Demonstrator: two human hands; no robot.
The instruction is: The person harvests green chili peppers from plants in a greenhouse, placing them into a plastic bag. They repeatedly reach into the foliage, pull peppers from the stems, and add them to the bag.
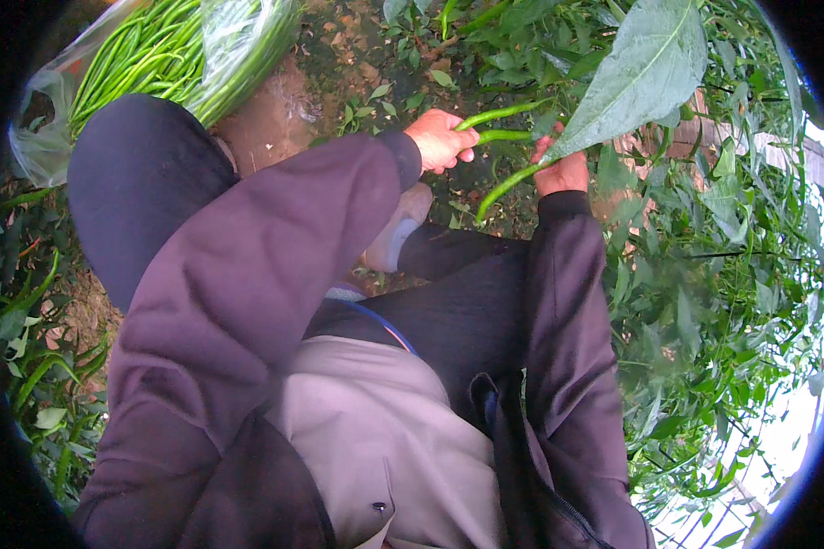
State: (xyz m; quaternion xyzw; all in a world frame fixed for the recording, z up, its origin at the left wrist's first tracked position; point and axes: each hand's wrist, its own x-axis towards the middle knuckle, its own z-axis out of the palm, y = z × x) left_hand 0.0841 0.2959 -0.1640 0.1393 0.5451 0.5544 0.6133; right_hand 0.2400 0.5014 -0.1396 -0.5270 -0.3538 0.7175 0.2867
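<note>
My left hand [442,142] is closed around the ends of two long green chili peppers [504,114], which point to the right toward the plants. Beside them, my right hand [566,172] is closed at the upper end of another green chili pepper [504,194], whose tip hangs down to the left. A large green leaf [636,78] in the foreground covers part of the right hand's fingers.
Beyond my bent left knee [146,183] stands a clear plastic bag [41,137] full of green chili peppers [146,59]. Dense pepper plants [705,339] line the right side, with more foliage at the far left. Soil with fallen leaves [343,46] lies ahead.
</note>
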